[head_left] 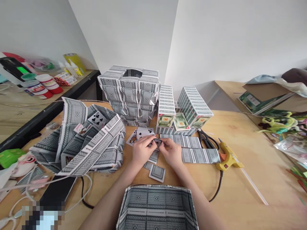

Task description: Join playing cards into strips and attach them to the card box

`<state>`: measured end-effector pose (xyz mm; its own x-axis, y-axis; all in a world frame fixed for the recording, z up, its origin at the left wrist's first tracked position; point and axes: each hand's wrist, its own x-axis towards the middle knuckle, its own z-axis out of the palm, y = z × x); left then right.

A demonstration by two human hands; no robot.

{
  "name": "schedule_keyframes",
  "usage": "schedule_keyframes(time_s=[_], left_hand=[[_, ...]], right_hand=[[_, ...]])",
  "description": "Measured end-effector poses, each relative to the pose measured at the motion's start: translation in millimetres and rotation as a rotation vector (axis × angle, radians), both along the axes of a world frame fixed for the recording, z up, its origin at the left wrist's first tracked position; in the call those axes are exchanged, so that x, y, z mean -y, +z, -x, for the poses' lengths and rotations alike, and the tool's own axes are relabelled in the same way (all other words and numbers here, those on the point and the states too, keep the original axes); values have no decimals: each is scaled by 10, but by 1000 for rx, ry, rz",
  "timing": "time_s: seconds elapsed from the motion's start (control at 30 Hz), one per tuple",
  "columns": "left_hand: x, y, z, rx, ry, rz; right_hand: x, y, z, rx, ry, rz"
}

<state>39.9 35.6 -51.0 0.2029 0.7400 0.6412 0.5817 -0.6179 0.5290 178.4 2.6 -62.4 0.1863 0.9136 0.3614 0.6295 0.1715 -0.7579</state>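
Both my hands meet over the middle of the wooden table point(240, 179). My left hand point(141, 150) and my right hand point(170, 150) pinch the same playing card point(157, 142) between their fingers, its grey patterned back showing. Loose cards point(157, 172) lie on the table just under my hands, and face-up cards point(144, 131) with clubs lie just beyond them. A row of joined cards point(200, 155) stretches to the right of my right hand. An open box made of cards point(157, 206) sits between my forearms at the near edge.
A collapsed card structure point(91, 143) lies at left, a stacked card box point(130, 92) behind, and sealed card packs point(184, 110) to its right. Black scissors point(206, 138) and a yellow glue gun point(227, 158) with its cord lie right. Jars point(45, 84) stand on a side table.
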Motion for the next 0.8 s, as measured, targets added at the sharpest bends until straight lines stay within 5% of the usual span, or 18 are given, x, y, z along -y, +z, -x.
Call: schedule_keyframes(time_s=[0.5, 0.8], left_hand=[[-3, 23, 18, 39, 6, 94], [-55, -40, 39, 104, -46, 275]], right_hand=[[-6, -26, -11, -62, -13, 28], [-62, -105, -36, -446, 1, 89]])
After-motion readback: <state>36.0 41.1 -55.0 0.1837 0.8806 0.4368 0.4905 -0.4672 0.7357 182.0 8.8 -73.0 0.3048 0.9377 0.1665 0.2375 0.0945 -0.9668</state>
